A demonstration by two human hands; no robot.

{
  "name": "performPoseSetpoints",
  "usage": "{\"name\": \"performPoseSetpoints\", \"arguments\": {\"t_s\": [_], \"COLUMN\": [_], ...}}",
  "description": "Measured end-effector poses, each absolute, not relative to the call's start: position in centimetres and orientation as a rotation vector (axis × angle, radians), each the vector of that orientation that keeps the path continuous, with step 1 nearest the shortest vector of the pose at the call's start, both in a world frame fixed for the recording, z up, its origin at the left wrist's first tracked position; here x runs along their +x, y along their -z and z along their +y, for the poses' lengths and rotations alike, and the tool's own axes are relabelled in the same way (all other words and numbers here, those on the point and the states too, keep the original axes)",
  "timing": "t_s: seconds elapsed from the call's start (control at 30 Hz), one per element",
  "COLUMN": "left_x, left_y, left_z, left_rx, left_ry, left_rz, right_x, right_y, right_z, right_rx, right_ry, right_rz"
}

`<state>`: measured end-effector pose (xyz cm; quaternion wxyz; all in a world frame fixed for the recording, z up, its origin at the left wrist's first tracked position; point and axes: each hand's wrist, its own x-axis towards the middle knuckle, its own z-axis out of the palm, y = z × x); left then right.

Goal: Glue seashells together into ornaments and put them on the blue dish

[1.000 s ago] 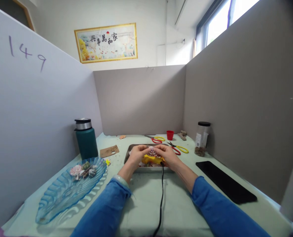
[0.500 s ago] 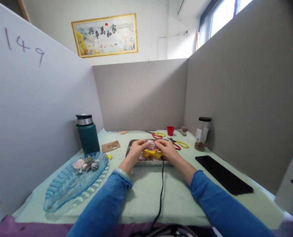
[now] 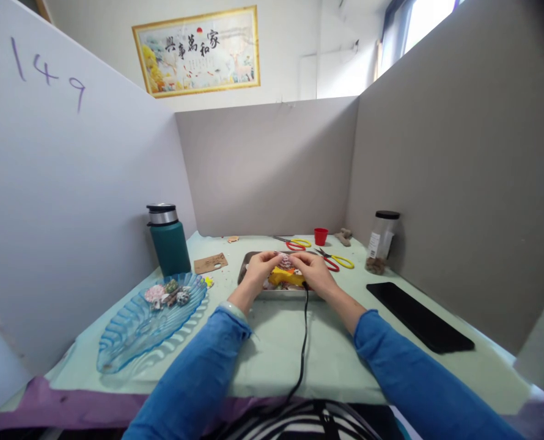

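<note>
Pinching shell — more striped clothing showing

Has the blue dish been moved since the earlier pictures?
No: the blue dish keeps its place just in front of the green bottle; both shift with the view.

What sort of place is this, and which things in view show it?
Probably a craft workstation: panels screen three sides of the table, which bears scissors and a blue dish of seashells.
</note>
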<state>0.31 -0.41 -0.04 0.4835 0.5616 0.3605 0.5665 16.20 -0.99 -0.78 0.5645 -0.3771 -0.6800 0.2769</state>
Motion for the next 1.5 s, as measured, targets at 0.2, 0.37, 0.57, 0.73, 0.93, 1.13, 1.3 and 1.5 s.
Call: {"name": "performPoseSetpoints", "arguments": {"t_s": [0.2,0.37,0.57,0.73,0.93,1.13,1.3,1.5], "left_x": [0.5,0.5,0.5,0.3,0.2,0.4,0.4,0.5], "left_y": [-0.1,0.1,0.0,0.6,0.8,0.6,0.5,0.4], "left_z": [-0.7,-0.5,-0.4,0.3,0.6,0.2,0.2,0.2], "left_rx": [1.371,1.355,1.339,1.375,1.393,1.333,1.316,1.336], "left_ry": [-1.359,-1.349,-1.362,-1.357,-1.355,-1.365,-1.355,-1.347], "left_rz": [0.889,0.882,0.889,0.904,0.903,0.879,0.88,0.898], "right_x": [16.2,16.2,16.1,16.2,16.2,16.2,16.3,16.4], "right_y": [0.7,0.6,0.5,0.6,0.3,0.4,0.6,0.9], "right_z": [-1.0,-1.2,-1.4,-1.3,-1.6,-1.5,-1.3,-1.1], "right_rx": [-0.943,-0.946,-0.948,-0.955,-0.984,-0.98,-0.982,-0.977], "right_ry": [-0.624,-0.613,-0.614,-0.6,-0.588,-0.565,-0.562,-0.557], "right_rz": [-1.632,-1.619,-1.622,-1.626,-1.655,-1.676,-1.672,-1.672]}}
